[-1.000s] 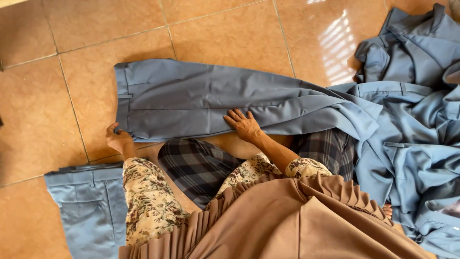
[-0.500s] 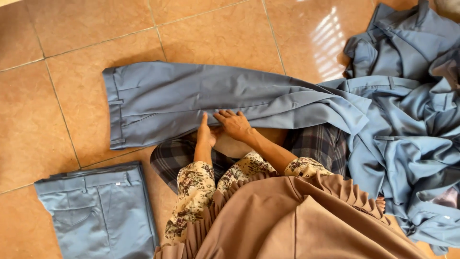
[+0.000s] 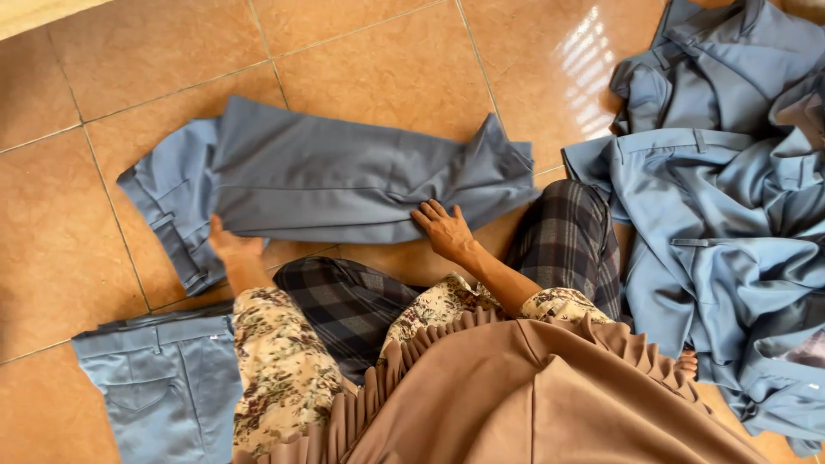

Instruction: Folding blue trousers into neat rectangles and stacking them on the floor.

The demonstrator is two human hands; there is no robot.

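- Grey-blue trousers lie folded over on the tiled floor, stretched from nine o'clock to three o'clock just ahead of the knees.
- Left hand is at the near edge of the trousers, by the waistband at eight o'clock; fingers tucked under the cloth, so I cannot tell how far it is closed.
- Right hand is flat and open, fingers spread, pressing on the near edge of the folded legs at four o'clock, gripping nothing.
- Folded trousers of the same colour sit at seven o'clock, beside the left sleeve.
- A loose heap of trousers fills the three o'clock side, touching the checked cloth over the right knee.
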